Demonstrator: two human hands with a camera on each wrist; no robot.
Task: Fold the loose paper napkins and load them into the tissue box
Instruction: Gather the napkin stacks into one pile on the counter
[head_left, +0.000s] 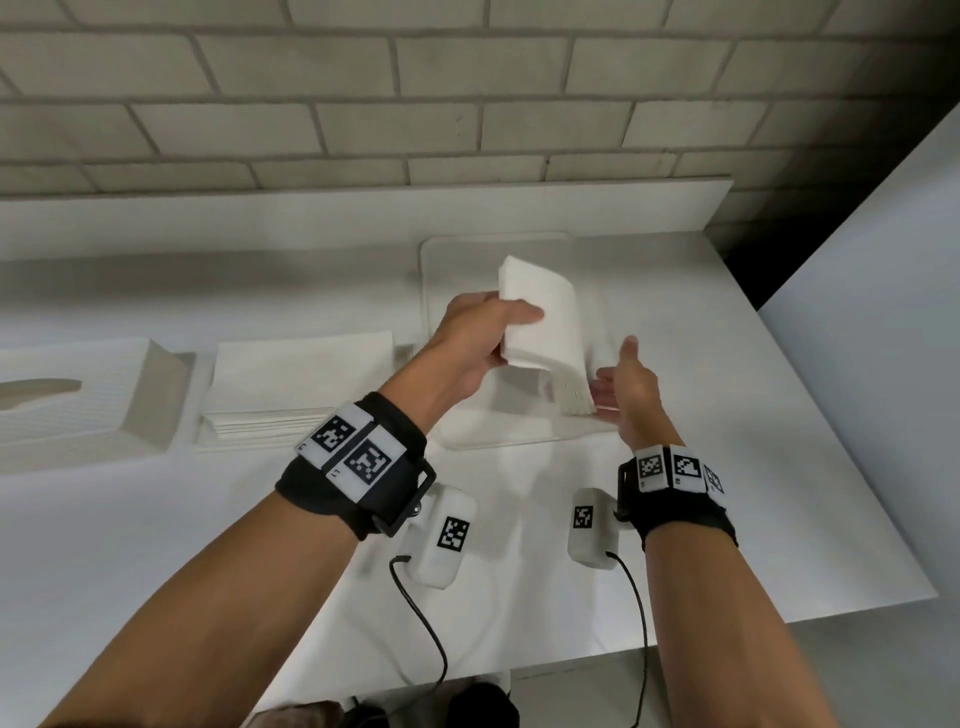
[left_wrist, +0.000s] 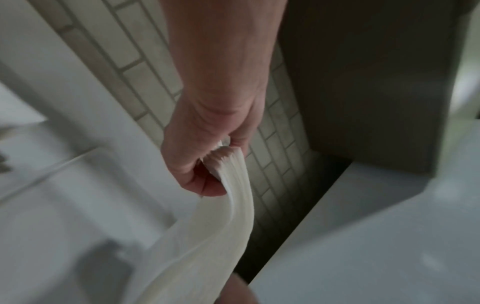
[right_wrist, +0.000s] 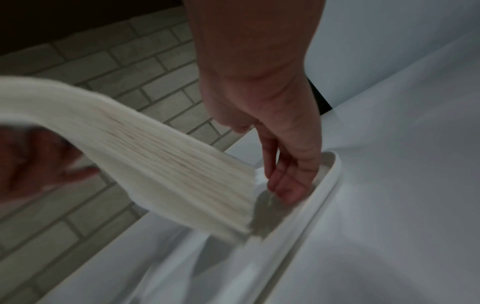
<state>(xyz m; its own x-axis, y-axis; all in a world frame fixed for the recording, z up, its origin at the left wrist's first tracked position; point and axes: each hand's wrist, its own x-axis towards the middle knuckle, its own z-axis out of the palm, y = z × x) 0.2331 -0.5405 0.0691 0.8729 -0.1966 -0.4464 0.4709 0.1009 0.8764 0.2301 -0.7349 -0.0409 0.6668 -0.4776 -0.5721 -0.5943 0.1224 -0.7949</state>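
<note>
A thick stack of white paper napkins hangs bent over the white tray. My left hand grips its upper end, thumb on top and fingers underneath. In the left wrist view the stack droops down from my left hand. My right hand is open beside the stack's lower end. Its straight fingers point down into the tray by the rim, close to the stack's edge. The white tissue box lies at the far left.
A second flat stack of napkins lies between the tissue box and the tray. A brick wall runs along the back of the white counter. The counter ends at the right, with a dark gap behind.
</note>
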